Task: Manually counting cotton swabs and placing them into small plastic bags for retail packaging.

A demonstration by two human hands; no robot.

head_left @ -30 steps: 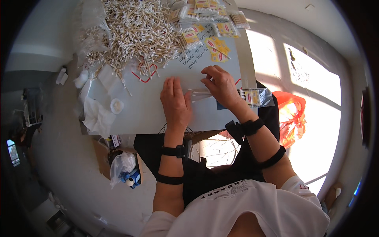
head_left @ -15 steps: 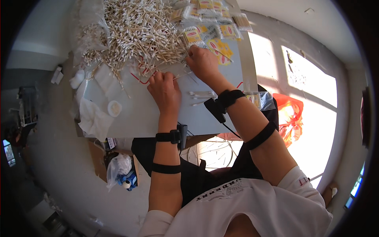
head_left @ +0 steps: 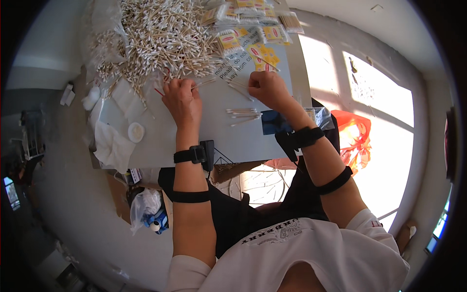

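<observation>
A big heap of loose cotton swabs (head_left: 165,36) covers the far left of the table. At its near edge is my left hand (head_left: 183,101), fingers closed in a pinch with a swab sticking out to the right. My right hand (head_left: 270,88) is closed farther right, and a few swabs (head_left: 239,89) poke out from its fingertips on the left side. Between my hands and nearer to me, a small row of swabs (head_left: 243,115) lies on the tabletop. Yellow printed cards (head_left: 262,55) lie just beyond my right hand.
Filled clear swab packs (head_left: 228,42) cluster at the far right of the table (head_left: 224,143). A dark blue flat piece (head_left: 273,122) lies under my right wrist. A round white lid (head_left: 136,132) and crumpled white plastic (head_left: 111,146) sit at left. A red bag (head_left: 354,141) stands beyond the right edge.
My hands have moved apart: the left one leftward toward the heap, the right one rightward and nearer to me. The dark blue piece now shows under my right wrist.
</observation>
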